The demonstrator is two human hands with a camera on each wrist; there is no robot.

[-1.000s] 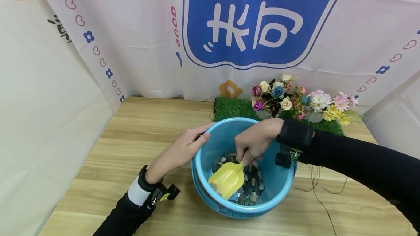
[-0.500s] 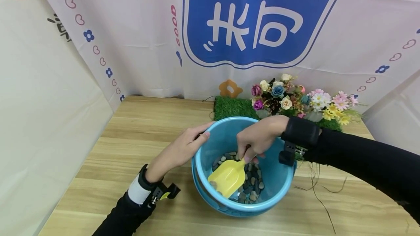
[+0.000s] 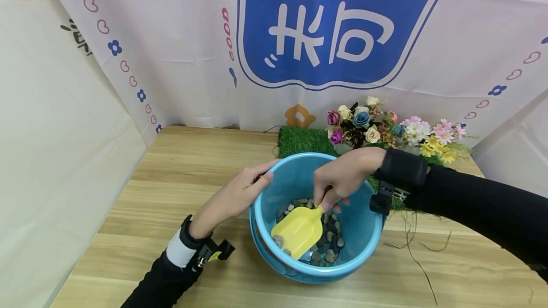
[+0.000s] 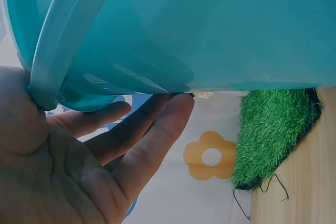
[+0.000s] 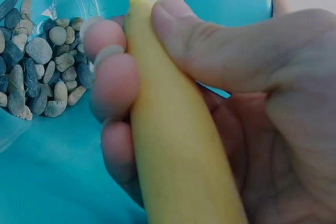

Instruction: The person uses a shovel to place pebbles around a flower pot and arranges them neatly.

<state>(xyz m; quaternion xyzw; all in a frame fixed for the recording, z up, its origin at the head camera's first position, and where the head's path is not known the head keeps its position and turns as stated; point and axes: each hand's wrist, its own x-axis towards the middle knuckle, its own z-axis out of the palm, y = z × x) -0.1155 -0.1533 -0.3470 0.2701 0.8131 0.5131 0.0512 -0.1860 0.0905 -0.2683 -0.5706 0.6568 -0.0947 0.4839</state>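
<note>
In the head view my right hand (image 3: 340,179) reaches into a blue bucket (image 3: 372,246) and grips the handle of a yellow scoop (image 3: 301,232). The right wrist view shows thumb and fingers curled round that handle (image 5: 168,119). The scoop's blade tilts toward the bucket's near left wall, with a few pebbles at its front edge. Loose grey and tan pebbles (image 3: 329,239) lie on the bucket's bottom. My left hand (image 3: 239,191) rests against the bucket's left side at the rim. In the left wrist view its nearly straight fingers (image 4: 152,150) touch the outer wall, beside the bucket's handle (image 4: 68,30).
Artificial grass (image 3: 301,140) lies behind the bucket on the wooden table (image 3: 205,165). Artificial flowers (image 3: 372,132) stand on it at the back right. Thin dark strands (image 3: 417,251) lie right of the bucket. A printed cloth (image 3: 192,61) hangs behind the table.
My right hand and forearm have shifted slightly right, drawing the scoop's handle with them. The blade has shifted a little right, still low in the bucket. My left hand keeps its place.
</note>
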